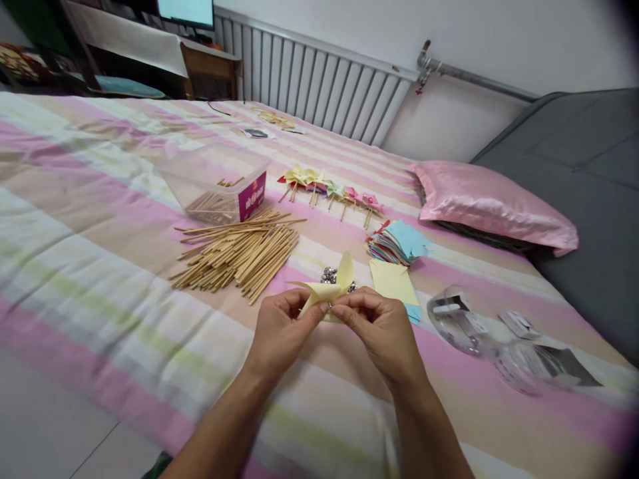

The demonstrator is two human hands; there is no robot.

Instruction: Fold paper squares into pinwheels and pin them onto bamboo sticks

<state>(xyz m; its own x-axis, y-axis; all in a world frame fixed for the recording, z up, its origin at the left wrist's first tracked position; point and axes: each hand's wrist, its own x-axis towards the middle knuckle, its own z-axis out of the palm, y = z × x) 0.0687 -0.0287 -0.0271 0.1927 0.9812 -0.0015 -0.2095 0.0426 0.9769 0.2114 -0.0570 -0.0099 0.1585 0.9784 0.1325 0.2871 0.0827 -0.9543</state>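
Observation:
Between my two hands is a pale yellow paper pinwheel [319,290], its blades curled upward. My left hand [285,326] pinches its left side, with the thumb near the centre. The fingertips of my right hand [377,326] close on the paper at the centre from the right; a tiny shiny bit shows there, too small to name. Just behind the paper lies a small pile of silvery metal pieces [329,275], partly hidden. A stack of yellow paper sheets [394,281] sits to the right of my right hand, with blue paper under it.
Many thin wooden sticks [239,256] lie left of centre, by a clear plastic box [210,183] holding more. Finished paper pinwheels [327,186] lie behind. Cut coloured paper [399,241], an open clear container [454,322] and a pink pillow [494,203] are on the right.

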